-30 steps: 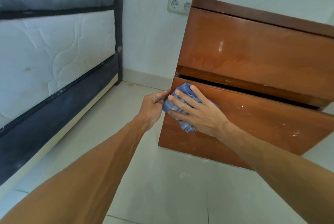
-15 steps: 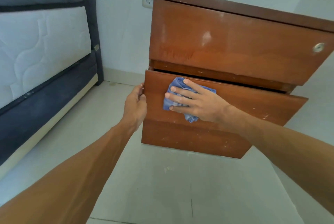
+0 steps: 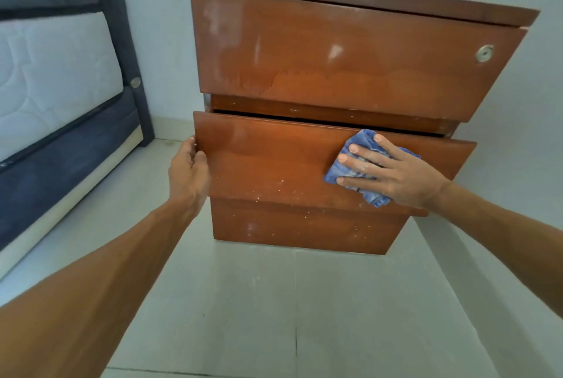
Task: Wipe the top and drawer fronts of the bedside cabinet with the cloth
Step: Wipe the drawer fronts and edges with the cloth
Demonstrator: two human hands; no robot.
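The bedside cabinet point(image 3: 350, 51) stands on the pale tiled floor point(image 3: 274, 316) against the white wall point(image 3: 158, 27), its two drawer fronts facing the person, each front running long from left to right. The upper drawer point(image 3: 335, 57) is shut flush under the top and has a small round lock point(image 3: 484, 53) near its right end; a paler, smeared patch covers the lower part of its face. The lower drawer point(image 3: 274, 164) is pulled out a little, leaving a dark gap along its upper edge, and what lies inside cannot be seen. White specks dot its face and the base panel point(image 3: 304, 228) below it.

The right hand point(image 3: 396, 173) lies flat on the right part of the lower drawer front, fingers spread and pointing left, pressing a crumpled blue cloth point(image 3: 359, 149) against the wood; the cloth shows above and below the palm. The left hand point(image 3: 189, 170) has its grip closed around the left edge of that same drawer, thumb on the front face.

To the left, well apart from the cabinet, is a bed point(image 3: 61, 88) with a white quilted mattress and a dark frame.
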